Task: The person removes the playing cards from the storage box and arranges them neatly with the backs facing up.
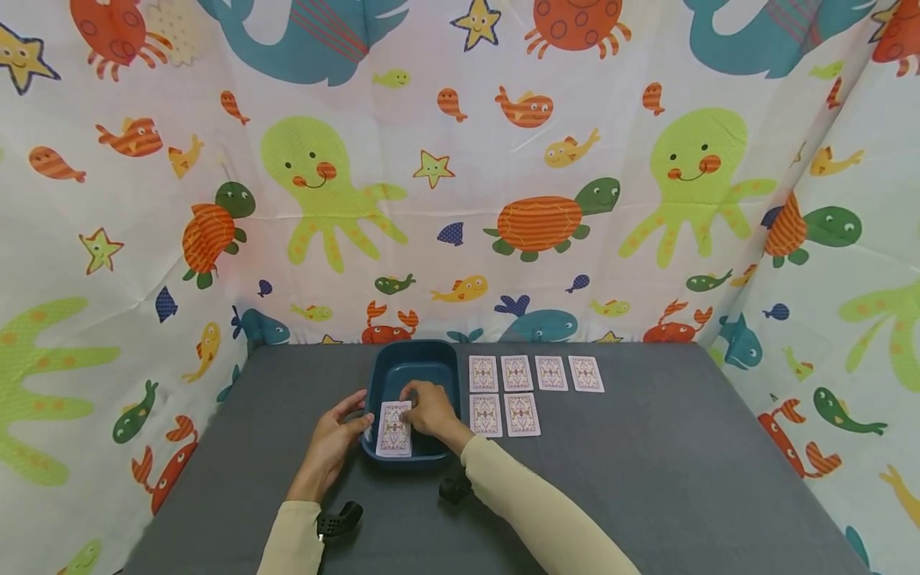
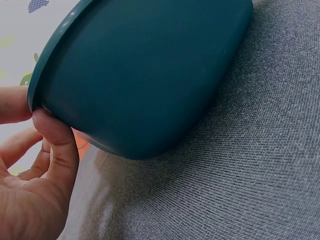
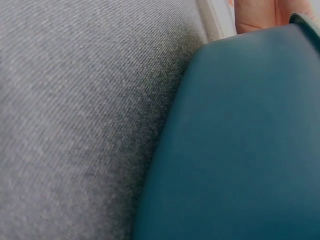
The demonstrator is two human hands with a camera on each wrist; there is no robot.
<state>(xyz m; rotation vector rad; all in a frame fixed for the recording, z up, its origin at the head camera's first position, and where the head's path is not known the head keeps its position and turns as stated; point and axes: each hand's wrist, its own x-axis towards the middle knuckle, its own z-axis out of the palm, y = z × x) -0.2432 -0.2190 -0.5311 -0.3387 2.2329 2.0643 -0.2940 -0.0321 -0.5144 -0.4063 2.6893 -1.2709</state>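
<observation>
A dark teal plastic tub [image 1: 415, 352] stands on the grey table, its outer wall [image 2: 135, 75] filling much of the left wrist view. At its left rim, my left hand [image 1: 336, 438] pinches the edge between thumb and fingers. Inside the tub, toward its near left, lies a patterned-back playing card [image 1: 392, 435], face down, seemingly on top of others. My right hand [image 1: 434, 413] reaches over the tub's right side, with curled fingers and thumb at the card's upper right edge. In the right wrist view, the tub wall [image 3: 240, 135] hides that hand's fingertips.
Several face-down playing cards lie in two rows right of the tub, including a far-row card [image 1: 551, 373] and a near-row card [image 1: 521, 414]. Dark wrist-worn cameras sit below both hands. A sea-animal printed curtain [image 1: 460, 231] rises behind the table [image 1: 647, 479] and along its sides.
</observation>
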